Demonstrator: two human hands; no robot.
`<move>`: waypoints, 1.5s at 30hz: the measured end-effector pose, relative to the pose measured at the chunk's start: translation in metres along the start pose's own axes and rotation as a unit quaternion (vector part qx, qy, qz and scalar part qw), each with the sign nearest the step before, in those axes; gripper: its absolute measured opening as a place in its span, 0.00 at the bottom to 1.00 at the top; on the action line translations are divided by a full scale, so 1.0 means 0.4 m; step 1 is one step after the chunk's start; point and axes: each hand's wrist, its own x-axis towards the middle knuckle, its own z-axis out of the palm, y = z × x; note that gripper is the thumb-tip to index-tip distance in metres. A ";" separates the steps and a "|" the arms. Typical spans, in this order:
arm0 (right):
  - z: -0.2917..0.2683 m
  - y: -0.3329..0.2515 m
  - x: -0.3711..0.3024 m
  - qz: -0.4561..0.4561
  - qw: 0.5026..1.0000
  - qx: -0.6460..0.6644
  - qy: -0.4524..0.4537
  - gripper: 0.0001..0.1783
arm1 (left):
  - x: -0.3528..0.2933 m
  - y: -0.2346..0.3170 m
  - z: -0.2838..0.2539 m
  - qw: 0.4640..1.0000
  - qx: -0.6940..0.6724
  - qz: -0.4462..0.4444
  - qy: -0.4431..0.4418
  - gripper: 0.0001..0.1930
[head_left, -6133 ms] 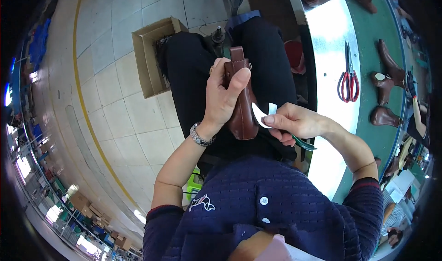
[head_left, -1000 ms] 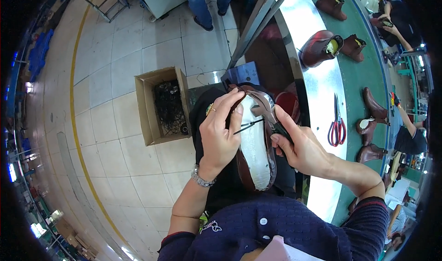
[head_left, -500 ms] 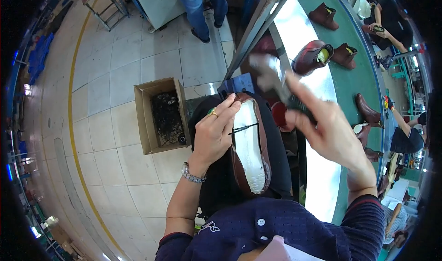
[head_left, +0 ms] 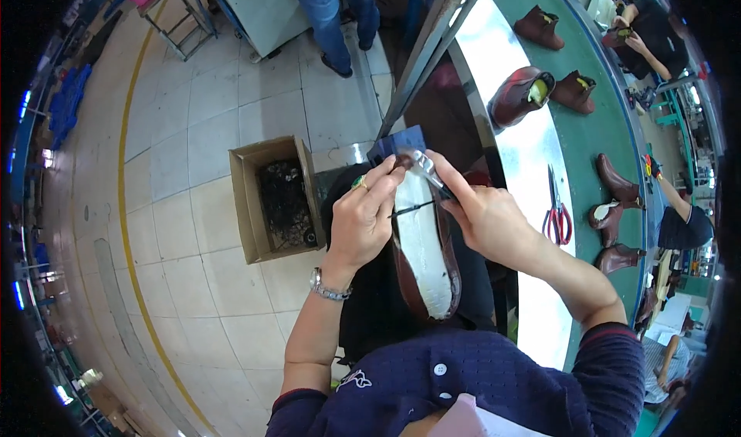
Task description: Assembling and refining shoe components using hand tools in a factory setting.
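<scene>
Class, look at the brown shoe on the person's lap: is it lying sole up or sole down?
Sole up. The brown shoe shows its pale underside to the camera, steadied by the left hand while the right hand presses a metal tool at its end.

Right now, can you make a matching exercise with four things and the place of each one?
Things:
1. brown shoe
2. cardboard box
3. red scissors
4. metal tool

Places:
A. lying on the green bench top
B. on the tiled floor, to the person's left
C. in the right hand, at the shoe's toe
D. sole up on the lap, held by the left hand

Pairs: 1-D, 2-B, 3-A, 4-C
</scene>
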 end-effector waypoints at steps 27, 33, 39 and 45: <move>0.085 0.181 -0.161 0.226 0.952 0.157 0.134 0.35 | 0.071 0.012 -0.009 0.998 -0.004 -0.031 -0.046 0.19; 0.132 0.398 -0.235 0.362 0.916 0.030 0.168 0.31 | 0.060 0.009 0.006 0.993 0.079 0.043 -0.075 0.19; 0.204 0.490 -0.303 0.300 0.930 0.005 0.214 0.25 | 0.068 0.022 -0.023 0.979 0.143 0.037 -0.140 0.21; 0.232 0.605 -0.518 0.433 0.846 -0.059 0.305 0.19 | 0.055 0.002 -0.015 0.987 -0.062 -0.120 -0.082 0.18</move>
